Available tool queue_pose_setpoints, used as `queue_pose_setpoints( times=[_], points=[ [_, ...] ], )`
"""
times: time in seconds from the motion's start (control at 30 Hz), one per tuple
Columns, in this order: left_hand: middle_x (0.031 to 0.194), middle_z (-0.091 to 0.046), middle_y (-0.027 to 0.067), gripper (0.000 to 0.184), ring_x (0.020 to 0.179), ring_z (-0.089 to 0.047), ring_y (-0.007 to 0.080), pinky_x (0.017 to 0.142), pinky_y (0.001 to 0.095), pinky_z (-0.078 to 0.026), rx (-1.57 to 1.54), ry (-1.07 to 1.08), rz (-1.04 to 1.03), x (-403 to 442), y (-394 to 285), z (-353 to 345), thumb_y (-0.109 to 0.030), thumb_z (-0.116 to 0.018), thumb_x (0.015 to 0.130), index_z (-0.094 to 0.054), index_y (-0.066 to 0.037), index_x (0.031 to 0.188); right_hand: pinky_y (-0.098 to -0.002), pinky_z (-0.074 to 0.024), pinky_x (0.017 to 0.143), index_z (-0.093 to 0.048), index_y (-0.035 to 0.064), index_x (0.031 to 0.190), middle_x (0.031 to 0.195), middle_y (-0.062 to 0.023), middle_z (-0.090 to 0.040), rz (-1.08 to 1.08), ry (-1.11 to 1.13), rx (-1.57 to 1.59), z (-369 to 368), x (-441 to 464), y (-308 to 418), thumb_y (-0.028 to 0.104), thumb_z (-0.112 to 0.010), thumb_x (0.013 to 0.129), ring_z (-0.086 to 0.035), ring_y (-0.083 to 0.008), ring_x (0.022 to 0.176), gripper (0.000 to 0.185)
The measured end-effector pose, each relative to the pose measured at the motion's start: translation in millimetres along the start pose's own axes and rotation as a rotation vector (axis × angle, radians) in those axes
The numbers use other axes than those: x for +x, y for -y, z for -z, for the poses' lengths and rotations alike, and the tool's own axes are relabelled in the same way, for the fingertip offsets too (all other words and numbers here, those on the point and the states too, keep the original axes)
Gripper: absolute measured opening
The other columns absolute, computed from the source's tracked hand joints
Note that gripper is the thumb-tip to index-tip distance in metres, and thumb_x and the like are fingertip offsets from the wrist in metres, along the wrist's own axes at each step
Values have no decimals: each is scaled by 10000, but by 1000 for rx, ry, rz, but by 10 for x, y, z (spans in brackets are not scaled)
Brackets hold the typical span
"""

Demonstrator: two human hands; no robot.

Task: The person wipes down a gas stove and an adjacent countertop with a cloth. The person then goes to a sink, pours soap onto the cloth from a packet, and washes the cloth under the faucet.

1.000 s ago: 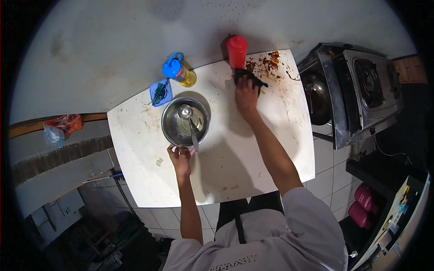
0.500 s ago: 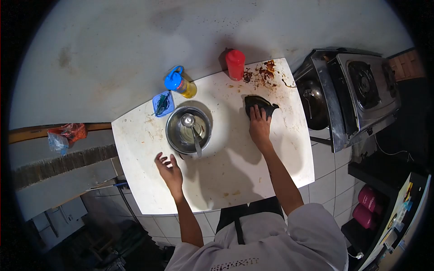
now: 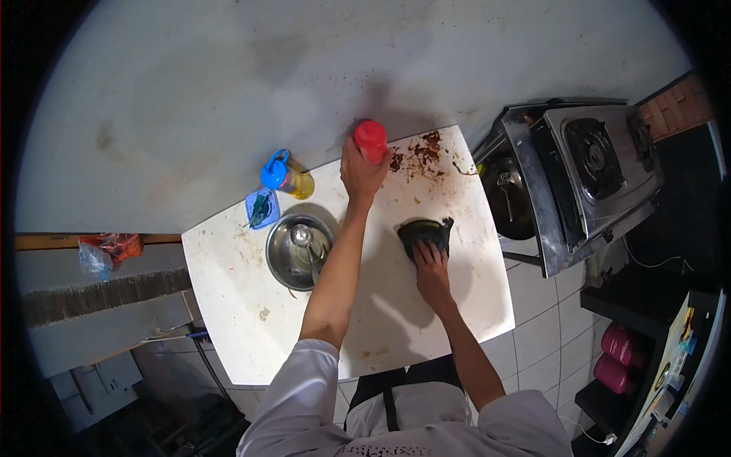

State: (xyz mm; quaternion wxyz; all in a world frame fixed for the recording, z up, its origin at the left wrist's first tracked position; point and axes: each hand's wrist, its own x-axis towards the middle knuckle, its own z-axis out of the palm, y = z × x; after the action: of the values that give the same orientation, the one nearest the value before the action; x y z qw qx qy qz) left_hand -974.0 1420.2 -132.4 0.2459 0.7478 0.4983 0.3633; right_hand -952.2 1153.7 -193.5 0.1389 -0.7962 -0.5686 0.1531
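Note:
My left hand (image 3: 363,174) reaches across the table, its fingers wrapped round a red bottle (image 3: 371,141) at the back edge by the wall. On the right side of the table lies a black bag (image 3: 415,231), apparently plastic, with its mouth partly spread. The fingers of my right hand (image 3: 432,266) grip its near side; what is inside does not show. Left of my left forearm stands a steel bowl (image 3: 283,268) with a metal ladle (image 3: 302,236) in it, partly hidden by the arm.
A blue-capped bottle of yellow liquid (image 3: 293,181) and a small blue container (image 3: 263,209) stand behind the bowl. Dark brown stains (image 3: 419,156) mark the back right of the white table (image 3: 396,320). A gas stove (image 3: 601,160) and a pan (image 3: 506,198) are at the right.
My left hand has moved from beside the bowl up to the red bottle and taken hold of it. My right hand and the black bag have shifted nearer to me.

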Motion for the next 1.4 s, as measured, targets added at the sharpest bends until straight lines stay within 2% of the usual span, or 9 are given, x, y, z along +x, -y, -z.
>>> queue_pose_setpoints(
  times=[0.2,0.3,0.43,0.57,0.63,0.8,1.03,1.17,1.4],
  points=[
    [910,-629,195,506,839,-603,418,723,466,-479,-32,-99,-126,86,139,-73,-231,-782,659,-511,-30,1036,-540,-230,1074,-398,74,1352,1437,-91,-333,40,104,190,159,49,-70,67,-633,706,-265,-308,1348,687],
    [905,-628,220,489,827,-604,428,703,458,-482,-163,-114,-137,151,176,235,-195,-787,657,-517,-14,1022,-537,-237,1069,-370,90,1372,1453,-82,-312,51,117,130,152,92,-37,84,-636,713,-250,-292,1361,711],
    [941,-623,254,515,822,-607,437,693,457,-482,-8,-96,-7,146,288,585,-183,-812,643,-504,13,1007,-532,-249,1062,-355,96,1382,1462,-76,-303,128,76,95,-24,286,45,97,-638,718,-257,-287,1360,722],
    [931,-634,232,533,821,-618,419,710,451,-483,14,-85,7,48,548,635,-187,-816,654,-492,13,1028,-511,-217,1086,-375,69,1368,1452,-93,-321,306,93,-16,-171,661,185,145,-510,807,-271,-260,1358,582],
    [923,-643,204,552,837,-625,395,744,439,-481,-228,-46,253,-3,447,670,-192,-814,669,-478,15,1055,-498,-244,1073,-377,65,1370,1461,-87,-316,374,57,-43,-266,893,285,132,-468,828,-302,-247,1346,554],
    [911,-644,199,552,853,-627,384,781,425,-477,-109,-170,108,-101,526,614,-200,-805,685,-472,23,1065,-496,-293,1048,-373,75,1377,1455,-75,-335,423,-49,-114,-443,1437,443,161,-425,870,-297,-232,1353,517],
    [916,-650,238,610,888,-633,395,793,421,-481,-34,-149,218,-189,553,661,-327,-786,693,-488,37,1081,-480,-255,1086,-308,75,1416,1472,-73,-323,234,-65,-205,-407,1992,285,127,-398,880,-315,-239,1349,547],
    [904,-651,246,592,878,-638,394,787,423,-484,-40,-89,344,-253,623,678,-312,-772,713,-487,44,1091,-478,-281,1072,-330,45,1396,1466,-92,-323,174,-89,-230,-378,2167,218,101,-436,863,-325,-252,1340,546],
    [912,-647,251,555,895,-625,410,788,442,-482,-45,-23,278,-282,709,706,-288,-740,743,-487,46,1106,-477,-360,1004,-436,-8,1294,1352,-143,-442,175,-148,-244,-424,1474,263,104,-477,840,-405,-306,1265,469]
  ],
)
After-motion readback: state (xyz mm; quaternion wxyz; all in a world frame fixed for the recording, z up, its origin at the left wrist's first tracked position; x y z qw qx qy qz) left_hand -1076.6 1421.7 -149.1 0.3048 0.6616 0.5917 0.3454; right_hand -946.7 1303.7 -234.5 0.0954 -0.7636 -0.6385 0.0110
